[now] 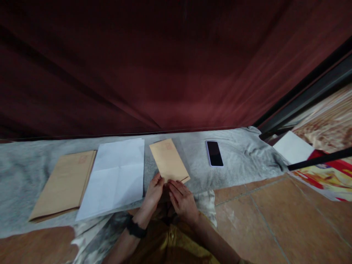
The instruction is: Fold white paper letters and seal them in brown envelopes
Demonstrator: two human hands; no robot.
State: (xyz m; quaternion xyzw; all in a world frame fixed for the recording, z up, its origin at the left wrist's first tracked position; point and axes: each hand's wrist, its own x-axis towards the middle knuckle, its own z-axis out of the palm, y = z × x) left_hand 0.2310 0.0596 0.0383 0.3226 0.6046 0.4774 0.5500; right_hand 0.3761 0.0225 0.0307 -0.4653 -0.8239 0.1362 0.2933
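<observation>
A tan paper envelope [169,158] with a faint reddish print near its far end lies slanted in front of me. At its near edge, my left hand [154,190] pinches the corner between thumb and fingers. Beside it my right hand [182,198] has its fingers pressed together on the same edge, near a dark line like an opening or fold. Left of the envelope is a stack of white paper sheets [117,168] with crease lines. Farther left rests a pile of larger-looking brown envelopes [64,179].
A phone [215,154] in a pale purple case lies right of the envelope on the grey cloth [239,154]. A dark red curtain [176,80] hangs behind. At the right are a dark metal bar [319,160], a white sheet [293,147] and a colourful printed bag [327,178].
</observation>
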